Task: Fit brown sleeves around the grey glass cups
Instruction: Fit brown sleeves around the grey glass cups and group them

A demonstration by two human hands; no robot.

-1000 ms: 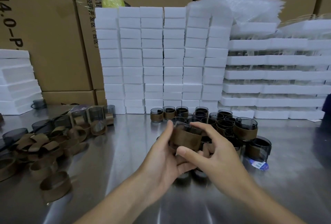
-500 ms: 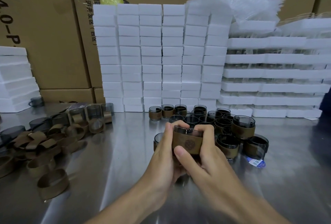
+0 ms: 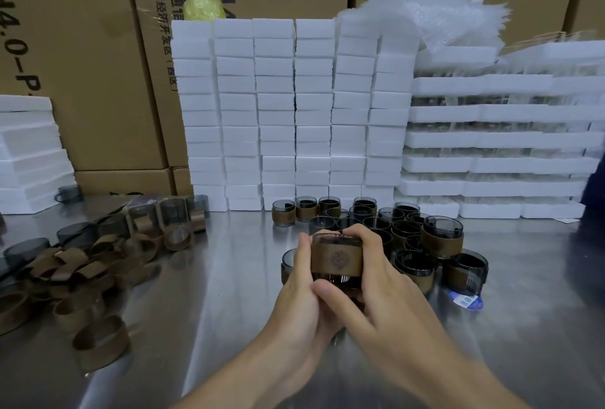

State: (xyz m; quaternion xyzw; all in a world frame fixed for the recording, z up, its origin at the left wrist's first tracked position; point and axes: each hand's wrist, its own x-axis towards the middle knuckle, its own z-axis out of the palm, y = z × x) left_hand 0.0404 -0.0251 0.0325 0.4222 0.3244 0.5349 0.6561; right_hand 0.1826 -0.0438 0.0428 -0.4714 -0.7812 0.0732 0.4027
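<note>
Both hands close around one grey glass cup, held above the steel table. The left hand presses its thumb along the left edge of the brown sleeve. The right hand curls its fingers over the far right side of the cup and lays its thumb across under the sleeve. This one sleeve sits around the middle of the cup, with dark glass showing above and below it.

Touching the left hand on its left is one more cup, mostly hidden. Just behind and to the right of the grip stands a crowd of sleeved cups. Three stand in a row at its far left. The rest are too close together to count, and some rest on top of others. One blue and white sticker lies on the table near them.

Well apart to the left is a heap of loose sleeves, also too tangled to count, with about seven bare grey cups behind it.

Farther behind the grip rise foam blocks in six columns. Stacked foam trays are on their right, and cardboard boxes are at the back.
</note>
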